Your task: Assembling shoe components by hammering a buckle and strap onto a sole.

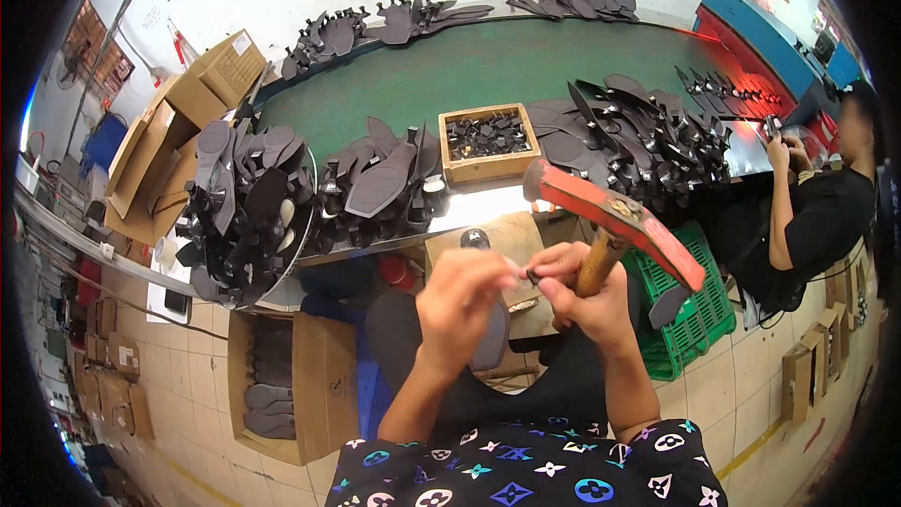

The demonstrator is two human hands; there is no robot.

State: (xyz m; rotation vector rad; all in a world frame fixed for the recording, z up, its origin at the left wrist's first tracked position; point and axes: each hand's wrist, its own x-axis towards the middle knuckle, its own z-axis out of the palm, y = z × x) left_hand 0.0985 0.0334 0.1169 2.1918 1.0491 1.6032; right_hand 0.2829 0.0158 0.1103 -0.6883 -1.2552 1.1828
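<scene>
My right hand (601, 308) keeps a hammer tucked in its grip, with a wooden handle (597, 265) and a worn red head (619, 211) tilted upward. Its thumb and fingertips also pinch a small black piece (532, 276). My left hand (458, 305) is closed in a pinch, fingertips meeting that piece from the left; whether it holds anything more is hidden. Below and behind the left hand, a dark shoe sole (492, 343) rests near my lap, partly covered. A dark heel end (475, 238) shows above the left hand, in front of a wooden block (511, 235).
Ahead, a wooden box (493, 170) holds small black pieces. Piles of heeled soles (385, 178) flank it on the green bench (450, 70). A green crate (685, 310) stands right, an open carton of soles (324, 385) left. A co-worker (817, 197) sits at right.
</scene>
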